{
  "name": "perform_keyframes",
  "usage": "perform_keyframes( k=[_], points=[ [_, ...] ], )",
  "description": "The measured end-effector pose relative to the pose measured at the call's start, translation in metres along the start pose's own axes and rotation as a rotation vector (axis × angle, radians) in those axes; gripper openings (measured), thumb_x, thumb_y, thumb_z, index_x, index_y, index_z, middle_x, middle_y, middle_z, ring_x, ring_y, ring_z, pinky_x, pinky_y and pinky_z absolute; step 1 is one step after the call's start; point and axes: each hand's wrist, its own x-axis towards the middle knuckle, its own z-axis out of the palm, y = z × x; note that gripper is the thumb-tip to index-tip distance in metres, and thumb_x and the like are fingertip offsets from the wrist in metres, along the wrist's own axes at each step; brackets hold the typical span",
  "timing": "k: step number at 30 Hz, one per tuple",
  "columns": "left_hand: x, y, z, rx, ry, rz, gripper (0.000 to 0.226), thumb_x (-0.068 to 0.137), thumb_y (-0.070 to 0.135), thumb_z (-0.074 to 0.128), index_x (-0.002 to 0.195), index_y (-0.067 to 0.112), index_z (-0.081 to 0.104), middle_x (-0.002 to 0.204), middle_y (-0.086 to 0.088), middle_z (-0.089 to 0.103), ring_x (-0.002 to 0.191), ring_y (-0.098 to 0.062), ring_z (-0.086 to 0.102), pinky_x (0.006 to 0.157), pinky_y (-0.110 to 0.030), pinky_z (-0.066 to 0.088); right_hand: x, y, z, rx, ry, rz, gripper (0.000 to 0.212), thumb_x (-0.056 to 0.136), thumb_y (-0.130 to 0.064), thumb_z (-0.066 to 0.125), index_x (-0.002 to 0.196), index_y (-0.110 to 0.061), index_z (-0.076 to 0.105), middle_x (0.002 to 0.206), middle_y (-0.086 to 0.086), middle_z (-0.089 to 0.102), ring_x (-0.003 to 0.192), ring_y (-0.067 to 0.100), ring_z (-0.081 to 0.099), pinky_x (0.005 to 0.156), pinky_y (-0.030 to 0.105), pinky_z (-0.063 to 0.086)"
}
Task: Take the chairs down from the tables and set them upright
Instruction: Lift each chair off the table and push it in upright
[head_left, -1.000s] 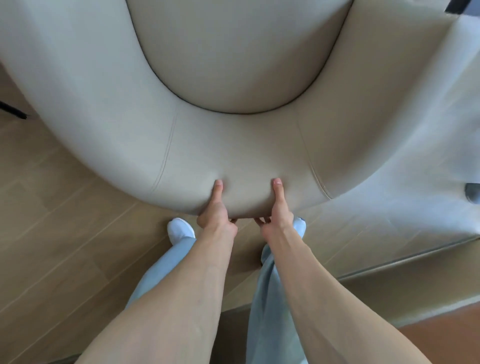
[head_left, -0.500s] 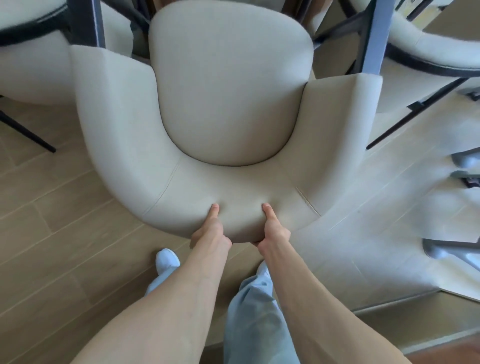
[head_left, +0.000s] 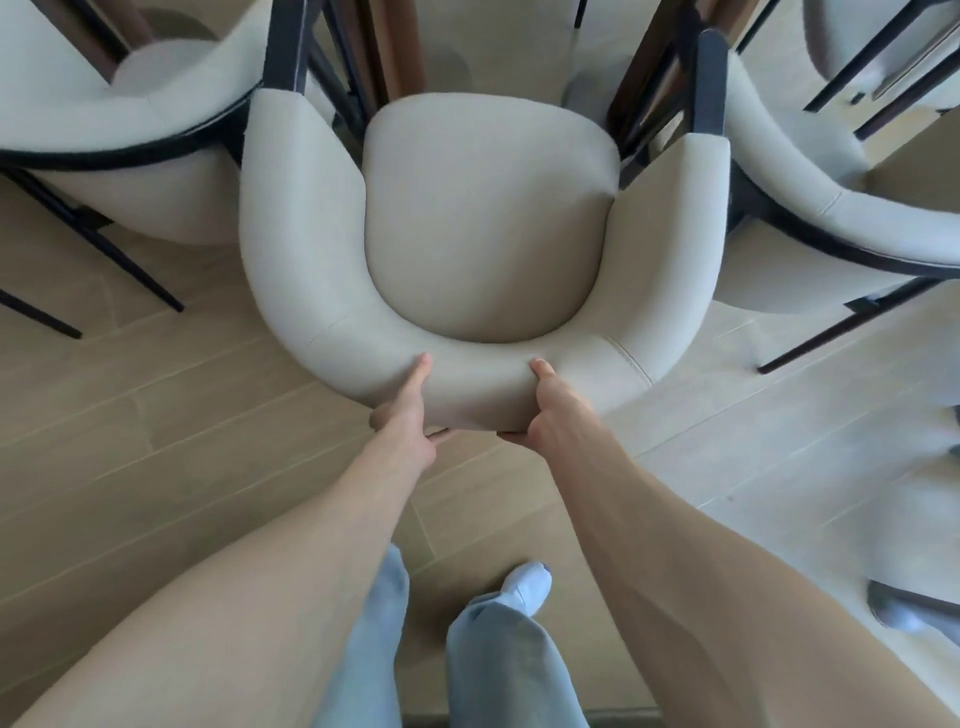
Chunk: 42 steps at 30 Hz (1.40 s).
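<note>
A cream upholstered armchair (head_left: 488, 218) with a curved backrest and dark front legs stands upright below me, its seat facing up. My left hand (head_left: 408, 410) grips the top of the backrest, thumb on top and fingers curled underneath. My right hand (head_left: 553, 410) grips the same backrest a little to the right, thumb on top as well. The chair's feet are hidden under it.
More cream chairs with black frames crowd in close: one at the left (head_left: 119, 135), one at the right (head_left: 841, 228), another at the far top right (head_left: 883, 47). Brown table legs (head_left: 389, 47) rise behind. Wooden floor (head_left: 156, 441) lies around my feet (head_left: 527, 582).
The chair has dropped away from me and turned seat-up, from filling the view to standing low between the neighbouring chairs. Both hands kept their grip on the backrest.
</note>
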Motion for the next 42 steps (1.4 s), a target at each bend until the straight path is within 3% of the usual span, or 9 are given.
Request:
perform_keyframes(
  k=[6,13,17,20,23,29,35,39,42],
  points=[
    [0.019,0.056,0.038,0.02,-0.104,0.021,0.073,0.064,0.03,0.096,0.122,0.013,0.055,0.121,-0.011,0.065,0.102,-0.034,0.068,0.064,-0.055,0.063,-0.005,-0.062,0.033,0.03,0.06,-0.056,0.089,0.066,-0.044,0.091,0.135,-0.007,0.047,0.134,0.013,0.048,0.115,0.048,0.053,0.068,0.064,0.059],
    [0.029,0.107,0.094,0.022,-0.105,0.02,0.076,0.068,0.03,0.094,0.127,0.012,0.051,0.112,-0.01,0.064,0.094,-0.033,0.068,0.049,-0.048,0.061,-0.006,-0.127,0.069,0.001,0.093,-0.091,0.084,0.07,-0.04,0.09,0.133,-0.004,0.048,0.132,0.013,0.045,0.114,0.05,0.052,0.064,0.067,0.058],
    [0.033,0.13,0.12,0.07,-0.072,0.016,0.086,0.068,0.034,0.094,0.135,0.01,0.046,0.129,-0.012,0.059,0.112,-0.038,0.064,0.069,-0.057,0.062,-0.002,-0.157,0.087,-0.023,0.096,-0.105,0.078,0.072,-0.039,0.089,0.131,-0.006,0.051,0.134,0.013,0.042,0.116,0.051,0.05,0.064,0.07,0.056],
    [0.037,0.146,0.137,0.093,-0.046,0.022,0.089,0.068,0.034,0.093,0.138,0.007,0.044,0.134,-0.013,0.054,0.117,-0.041,0.06,0.071,-0.059,0.061,-0.003,-0.177,0.096,-0.067,0.092,-0.107,0.058,0.073,-0.04,0.089,0.109,-0.01,0.054,0.132,0.013,0.045,0.112,0.052,0.051,0.058,0.068,0.057],
    [0.041,0.153,0.149,0.121,-0.038,0.032,0.083,0.069,0.035,0.093,0.132,0.007,0.046,0.132,-0.012,0.054,0.116,-0.04,0.06,0.07,-0.058,0.061,0.002,-0.19,0.102,-0.084,0.082,-0.123,0.056,0.072,-0.039,0.09,0.105,-0.01,0.056,0.13,0.013,0.046,0.108,0.051,0.053,0.054,0.068,0.056],
    [0.046,0.153,0.15,0.155,-0.03,0.023,0.072,0.067,0.038,0.093,0.113,0.016,0.043,0.122,-0.009,0.053,0.111,-0.04,0.061,0.063,-0.056,0.062,0.008,-0.193,0.103,-0.064,0.094,-0.105,0.078,0.07,-0.041,0.09,0.129,-0.006,0.053,0.133,0.013,0.044,0.114,0.054,0.049,0.06,0.069,0.057],
    [0.045,0.155,0.142,0.161,-0.131,0.021,0.081,0.073,0.041,0.089,0.135,0.011,0.047,0.129,-0.011,0.054,0.093,-0.036,0.063,0.073,-0.054,0.063,0.004,-0.192,0.096,-0.127,0.022,-0.132,0.059,0.075,-0.049,0.084,0.111,-0.012,0.054,0.124,0.014,0.047,0.098,0.05,0.058,0.056,0.061,0.06],
    [0.034,0.144,0.116,0.201,-0.184,0.077,0.056,0.089,0.028,0.077,0.131,0.005,0.049,0.127,-0.023,0.059,0.1,-0.035,0.067,0.085,-0.049,0.06,-0.009,-0.184,0.072,-0.336,-0.131,-0.197,0.053,0.09,-0.052,0.067,0.116,-0.011,0.044,0.108,0.02,0.055,0.087,0.043,0.067,0.07,0.056,0.062],
    [0.013,0.141,0.092,0.243,-0.165,0.222,0.043,0.095,0.02,0.068,0.131,-0.001,0.056,0.115,-0.02,0.064,0.101,-0.032,0.066,0.08,-0.043,0.058,-0.03,-0.175,0.051,-0.513,-0.151,-0.295,0.042,0.098,-0.033,0.059,0.125,-0.003,0.048,0.11,0.024,0.06,0.087,0.039,0.068,0.08,0.053,0.061]
  ],
)
